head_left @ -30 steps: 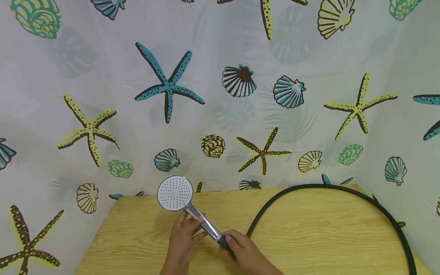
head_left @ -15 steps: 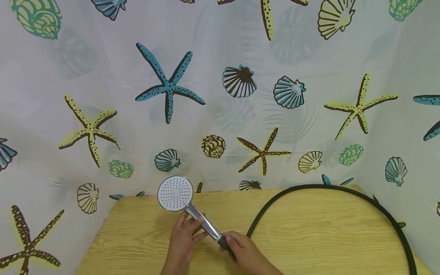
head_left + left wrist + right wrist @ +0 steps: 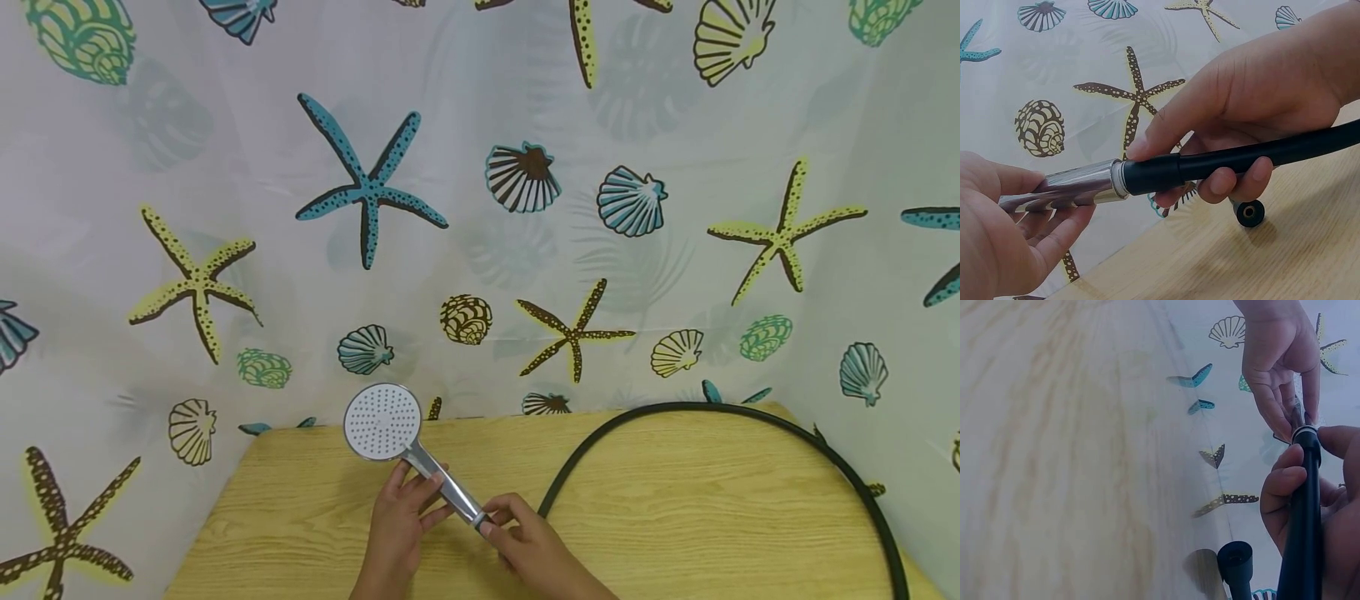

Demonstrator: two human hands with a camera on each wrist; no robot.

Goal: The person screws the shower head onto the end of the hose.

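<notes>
high head view, close wrist views, shared hose (image 3: 1235,159)

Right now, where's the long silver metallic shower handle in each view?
Head: long silver metallic shower handle, below centre, slanting.
Left wrist: handle, left of centre.
Right wrist: handle, upper right, mostly hidden.
Shared landmark: the person's left hand, gripping it.

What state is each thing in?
Shower head: tilted, facing head camera
Black hose: arched; one end against handle, tightness unclear
Loose black end: hollow, joined to nothing
Left hand: holding handle
Right hand: gripping black hose
Shell-print sheet: hanging, spread out
</notes>
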